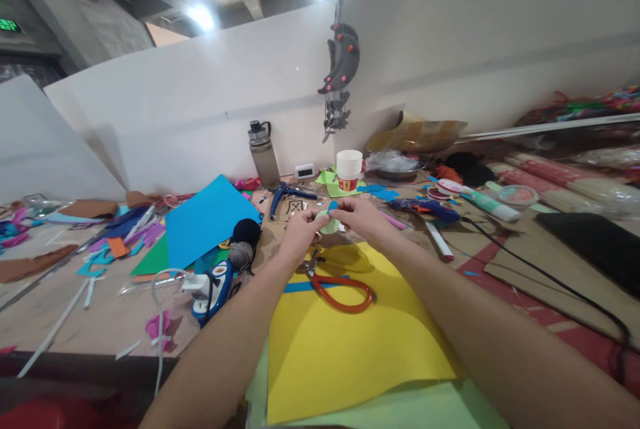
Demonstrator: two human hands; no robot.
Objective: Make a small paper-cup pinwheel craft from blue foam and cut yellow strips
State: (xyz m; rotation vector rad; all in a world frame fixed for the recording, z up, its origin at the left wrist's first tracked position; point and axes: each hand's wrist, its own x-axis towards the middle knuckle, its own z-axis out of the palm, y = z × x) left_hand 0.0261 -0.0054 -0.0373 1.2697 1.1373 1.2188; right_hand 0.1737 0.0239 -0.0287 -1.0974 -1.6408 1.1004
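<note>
Both hands meet over the middle of the table, fingers closed on small craft pieces. My left hand (303,232) pinches a pale green round piece (329,224) by its left side. At its upper edge my right hand (361,218) pinches a small blue piece (333,206); whether the two pieces are joined I cannot tell. Below the hands, scissors with orange handles (345,305) lie on a large yellow sheet (360,362), over a blue strip (296,287). Pale green sheet (420,409) shows under the yellow one.
Left of me are blue sheets (205,216), yarn balls (241,254) and a power strip (213,296). Behind the hands stand a bottle (265,159) and paper cups (349,166). To the right, a glue gun (430,210) trails a black cord (540,276) beside a marker (440,242).
</note>
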